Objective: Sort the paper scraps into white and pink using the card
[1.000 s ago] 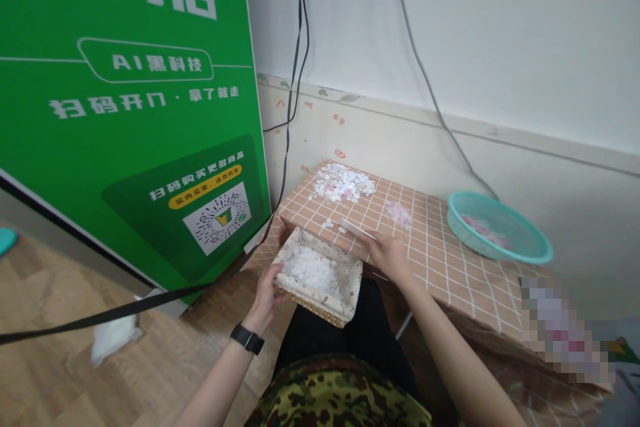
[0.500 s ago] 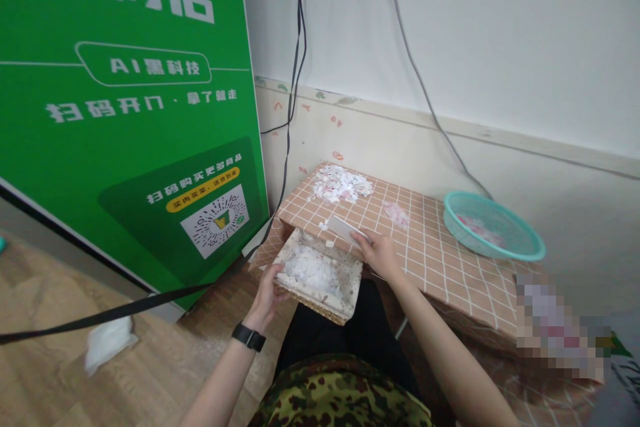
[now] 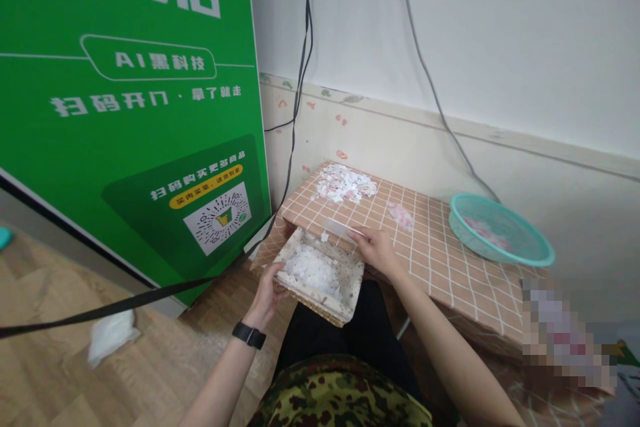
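A lined wicker basket (image 3: pixel 350 299) with white paper scraps (image 3: pixel 311 269) inside is tilted against the table's front edge, and my left hand (image 3: pixel 267 290) grips its left rim. In my right hand (image 3: pixel 374 248) is a flat, pale, card-like piece (image 3: pixel 340 229), held along the table edge above the basket's back rim. One small scrap (image 3: pixel 325 237) shows at the edge, between the card and the basket. Farther back on the checked tablecloth lies a heap of white paper scraps (image 3: pixel 345 183), some tinged pink.
The table (image 3: pixel 435 273) has a brown checked cloth. On it are a pink-and-white piece (image 3: pixel 401 216) and a turquoise mesh basket (image 3: pixel 500 240) with pinkish contents. A black strap (image 3: pixel 150 298) crosses at left before a green cabinet (image 3: pixel 165 113). A white bag (image 3: pixel 113 337) lies on the floor.
My right hand has drawn the card slightly down toward the basket. Small scraps at the table edge have shifted toward the basket. My left hand still holds the basket; the view has turned slightly.
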Action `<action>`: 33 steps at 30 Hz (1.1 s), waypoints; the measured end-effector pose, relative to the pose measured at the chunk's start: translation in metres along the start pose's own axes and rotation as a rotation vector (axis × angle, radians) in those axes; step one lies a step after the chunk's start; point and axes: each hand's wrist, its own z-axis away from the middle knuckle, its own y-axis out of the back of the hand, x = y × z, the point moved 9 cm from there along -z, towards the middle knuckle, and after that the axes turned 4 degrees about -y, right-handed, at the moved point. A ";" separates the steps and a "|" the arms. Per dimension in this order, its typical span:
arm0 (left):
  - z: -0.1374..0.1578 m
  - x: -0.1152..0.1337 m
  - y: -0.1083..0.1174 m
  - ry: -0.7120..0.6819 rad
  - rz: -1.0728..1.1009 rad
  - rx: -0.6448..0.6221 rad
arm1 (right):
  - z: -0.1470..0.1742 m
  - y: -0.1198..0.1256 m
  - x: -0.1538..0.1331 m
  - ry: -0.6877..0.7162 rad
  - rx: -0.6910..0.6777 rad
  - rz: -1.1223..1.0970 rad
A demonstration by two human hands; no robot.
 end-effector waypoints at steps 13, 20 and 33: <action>0.003 -0.010 -0.003 0.008 0.006 -0.034 | 0.003 -0.009 -0.014 0.128 0.071 0.078; 0.021 -0.049 -0.033 0.046 -0.035 -0.155 | -0.006 -0.080 -0.051 0.318 -0.143 0.362; 0.046 -0.088 -0.070 0.011 -0.062 -0.373 | -0.032 -0.026 -0.003 0.022 0.044 0.326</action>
